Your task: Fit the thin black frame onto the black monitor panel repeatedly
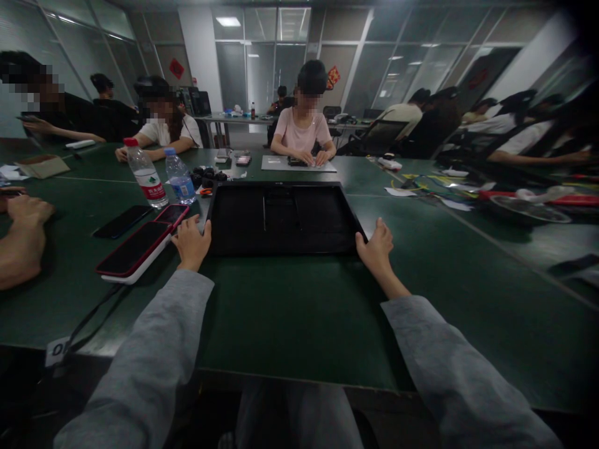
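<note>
Green table [290,318]: black rectangular tray [281,252] lies flat, left grip [191,243] and right grip [378,251] at 2 opposite sides, fingers apart, thumbs at rim.

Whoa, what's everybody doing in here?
Two bare hands, left and right, are at opposite ends of a shallow black tray, which lies on the green table. Two bottles stand beyond the left hand. Across the table, a person in pink works over a pale board.
</note>
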`<control>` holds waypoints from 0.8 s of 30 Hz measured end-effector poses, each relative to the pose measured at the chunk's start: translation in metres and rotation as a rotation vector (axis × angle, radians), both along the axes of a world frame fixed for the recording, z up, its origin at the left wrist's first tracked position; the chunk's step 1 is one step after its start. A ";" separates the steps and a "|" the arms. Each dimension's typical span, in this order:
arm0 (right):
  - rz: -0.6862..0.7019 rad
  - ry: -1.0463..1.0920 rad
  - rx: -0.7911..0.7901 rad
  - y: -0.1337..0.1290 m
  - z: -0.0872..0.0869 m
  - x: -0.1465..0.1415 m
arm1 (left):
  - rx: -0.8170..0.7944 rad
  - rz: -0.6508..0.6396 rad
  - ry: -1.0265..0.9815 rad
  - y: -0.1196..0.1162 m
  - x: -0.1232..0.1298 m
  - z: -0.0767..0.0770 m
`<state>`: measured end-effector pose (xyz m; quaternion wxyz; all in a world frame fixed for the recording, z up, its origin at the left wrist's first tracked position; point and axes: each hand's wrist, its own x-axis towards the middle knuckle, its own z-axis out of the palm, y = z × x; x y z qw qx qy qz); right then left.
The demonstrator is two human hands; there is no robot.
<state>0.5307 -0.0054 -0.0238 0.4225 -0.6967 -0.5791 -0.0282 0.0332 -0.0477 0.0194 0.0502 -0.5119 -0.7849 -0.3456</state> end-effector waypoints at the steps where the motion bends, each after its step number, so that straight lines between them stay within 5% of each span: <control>1: 0.005 -0.010 0.000 -0.001 0.001 -0.001 | 0.023 -0.017 0.029 0.000 0.002 0.000; 8: 0.059 0.017 -0.120 0.000 -0.005 -0.008 | -0.051 -0.238 0.108 -0.001 0.011 -0.005; 13: 0.123 0.049 -0.127 0.004 -0.008 -0.005 | -0.119 -0.240 0.047 0.004 0.007 -0.009; 24: 0.240 0.104 -0.098 0.014 -0.009 0.014 | 0.026 -0.254 -0.333 0.022 -0.016 -0.022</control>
